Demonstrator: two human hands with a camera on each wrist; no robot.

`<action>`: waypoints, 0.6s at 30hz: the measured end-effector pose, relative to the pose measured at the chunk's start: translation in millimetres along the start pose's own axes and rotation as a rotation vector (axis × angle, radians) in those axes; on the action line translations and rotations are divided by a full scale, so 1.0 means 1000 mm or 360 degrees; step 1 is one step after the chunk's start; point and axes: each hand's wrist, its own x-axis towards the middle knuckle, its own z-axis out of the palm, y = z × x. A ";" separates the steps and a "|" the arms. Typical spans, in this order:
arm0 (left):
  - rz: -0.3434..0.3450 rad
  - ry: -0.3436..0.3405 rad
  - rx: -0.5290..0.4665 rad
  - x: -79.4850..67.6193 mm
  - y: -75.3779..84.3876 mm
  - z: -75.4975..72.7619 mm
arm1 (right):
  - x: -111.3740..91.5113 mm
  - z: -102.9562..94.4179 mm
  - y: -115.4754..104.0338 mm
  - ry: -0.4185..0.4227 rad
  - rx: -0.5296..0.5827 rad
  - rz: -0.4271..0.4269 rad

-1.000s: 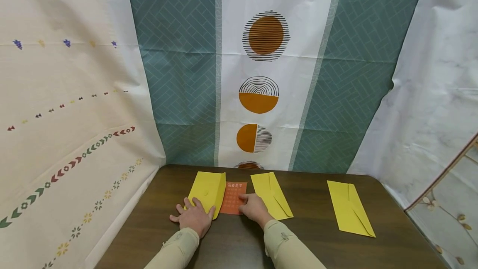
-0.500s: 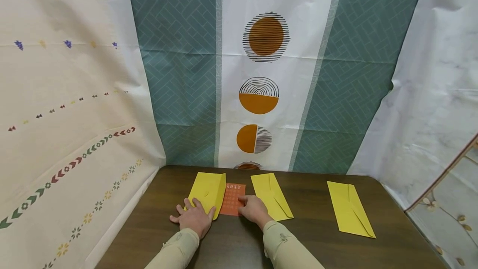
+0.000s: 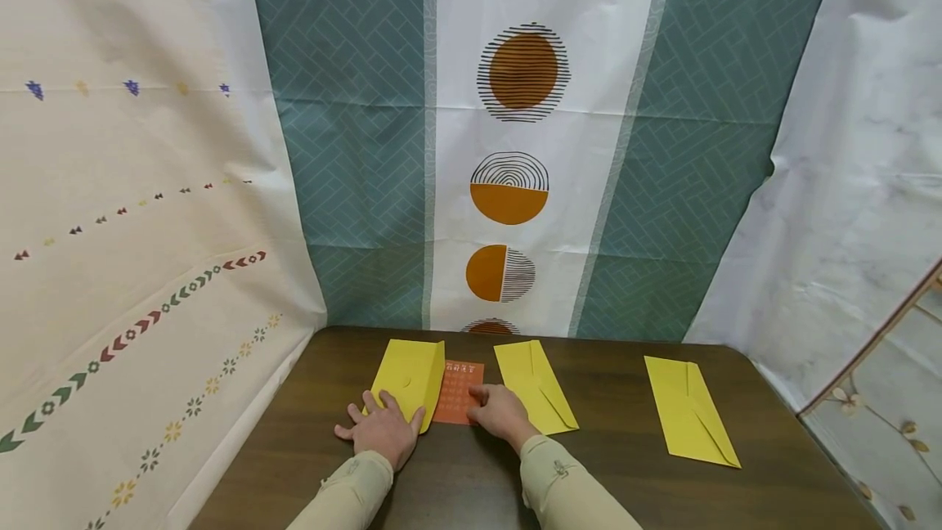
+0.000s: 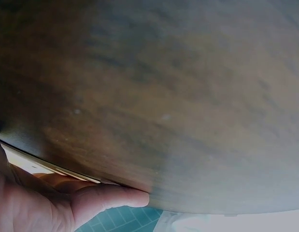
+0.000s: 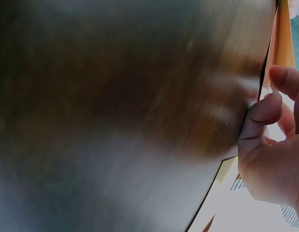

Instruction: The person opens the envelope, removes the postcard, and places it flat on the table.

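Observation:
A yellow envelope (image 3: 405, 370) lies on the left part of the dark wooden table, its open flap side facing right. Spread over its near end, my left hand (image 3: 383, 432) presses it with fingers apart; the left wrist view shows this hand (image 4: 86, 205) low against the tabletop. An orange-red card (image 3: 458, 391) with rows of pale printing lies along the envelope's right side, its left part hidden by the envelope. My right hand (image 3: 502, 411) pinches the card's right edge. In the right wrist view, thumb and index finger of this hand (image 5: 272, 150) meet at the card's edge.
A second yellow envelope (image 3: 533, 379) lies just right of my right hand, partly under it in view. A third yellow envelope (image 3: 688, 407) rests farther right on the table (image 3: 456, 481). Patterned cloths (image 3: 368, 186) hang behind the table and at its sides.
The card has shifted slightly left and toward me at the envelope's side, with my right hand still at its edge. My left hand and the envelopes have stayed in place.

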 end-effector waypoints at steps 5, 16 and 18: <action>-0.0021 -0.0024 -0.0013 0.001 0.000 0.001 | -0.003 -0.004 -0.001 -0.0016 0.0075 -0.0038; -0.0033 -0.0051 -0.0027 0.003 0.001 0.001 | -0.004 -0.005 -0.001 -0.0010 0.0080 -0.0027; -0.0038 -0.0059 -0.0045 0.003 0.001 0.001 | -0.004 -0.005 -0.001 -0.0012 0.0094 -0.0023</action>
